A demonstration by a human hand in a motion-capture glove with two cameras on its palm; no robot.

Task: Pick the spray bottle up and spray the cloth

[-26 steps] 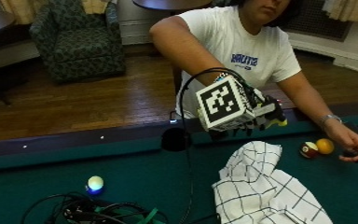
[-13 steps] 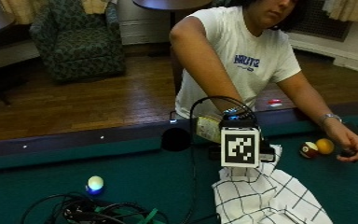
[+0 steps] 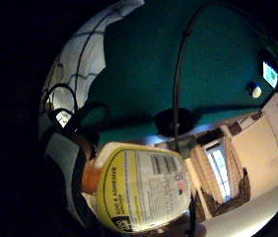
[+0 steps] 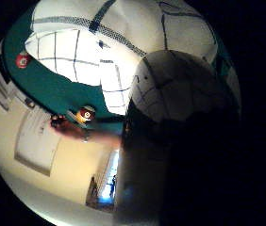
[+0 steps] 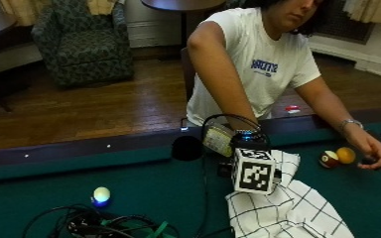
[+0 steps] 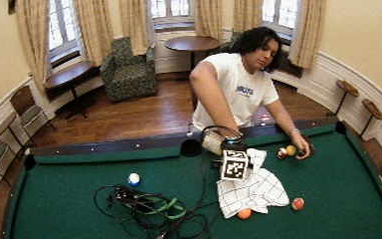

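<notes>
Two things matter here: the yellow-labelled plastic spray bottle (image 5: 218, 139) and the white windowpane-check cloth (image 5: 289, 210). From the outside view, the black-gloved right hand (image 5: 246, 144) has its grip curled round the bottle, which sits tilted just behind the grip, while the cloth lies crumpled on the green felt tabletop (image 5: 58, 183) directly under and in front of it. The person's bare left hand (image 5: 370, 151) rests well off to the side, touching an orange ball (image 5: 346, 154) by a maroon-striped one (image 5: 328, 159).

In the wide outside view the same cloth (image 6: 252, 188) spreads below the grip.

The little-finger palm view is filled by the bottle's label (image 3: 141, 190), tight against the palm.

The thumb-side palm view looks onto cloth (image 4: 100, 66).

I'd judge the spraying is due: aim the nozzle down at the cloth's middle, not the felt.
</notes>
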